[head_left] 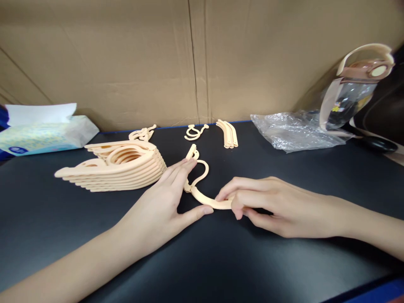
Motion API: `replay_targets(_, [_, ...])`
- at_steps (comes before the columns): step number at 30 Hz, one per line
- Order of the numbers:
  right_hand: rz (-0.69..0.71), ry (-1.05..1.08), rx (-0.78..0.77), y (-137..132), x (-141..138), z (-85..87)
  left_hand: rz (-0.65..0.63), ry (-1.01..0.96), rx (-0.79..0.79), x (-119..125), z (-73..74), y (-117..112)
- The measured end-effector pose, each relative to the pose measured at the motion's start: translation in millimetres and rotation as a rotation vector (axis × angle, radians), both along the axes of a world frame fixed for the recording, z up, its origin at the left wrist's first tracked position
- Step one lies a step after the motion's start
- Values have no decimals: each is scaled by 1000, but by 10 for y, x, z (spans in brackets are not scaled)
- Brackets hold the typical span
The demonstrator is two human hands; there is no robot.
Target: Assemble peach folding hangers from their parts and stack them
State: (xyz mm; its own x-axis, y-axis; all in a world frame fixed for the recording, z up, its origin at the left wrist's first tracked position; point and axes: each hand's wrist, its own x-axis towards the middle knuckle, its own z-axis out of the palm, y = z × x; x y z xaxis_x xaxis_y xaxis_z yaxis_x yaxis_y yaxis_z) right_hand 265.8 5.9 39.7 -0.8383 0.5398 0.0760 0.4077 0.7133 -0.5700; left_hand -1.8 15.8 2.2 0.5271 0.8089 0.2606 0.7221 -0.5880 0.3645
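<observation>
My left hand (pixel 166 200) pinches the hook end of a peach plastic hanger part (pixel 205 200), fingers on the hook piece (pixel 198 166) and thumb below the curved arm. My right hand (pixel 271 206) is closed on the other end of the same curved arm, on the black table (pixel 221 261). A stack of several peach folded hangers (pixel 116 166) lies just left of my left hand. Behind lie loose hooks (pixel 195 131), more hooks (pixel 142 134) and a small bundle of curved arms (pixel 227 134).
A tissue pack (pixel 44 130) sits at the far left. A crumpled clear plastic bag (pixel 296 130) and a water bottle with a peach lid (pixel 356 88) lie at the back right. A cardboard wall (pixel 189 54) stands behind the table.
</observation>
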Motion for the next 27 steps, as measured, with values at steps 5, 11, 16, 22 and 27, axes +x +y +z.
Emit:
replay_targets(5, [-38,14,63,34,5,-81,-39,-28,57,-10,-33,6])
replay_targets(11, [-59,-32,247,48,9,-136,-39,-16,25,10,7,-3])
replay_targets(16, [-52,-42,334,44,10,-132,-70,-26,46,13,11,-8])
replay_targets(22, [-14,38,464,77,-7,-168,-122,-14,50,13,22,-13])
replay_targets(27, [-34,47,444,92,-10,-185,-167,-18,57,15,29,-28])
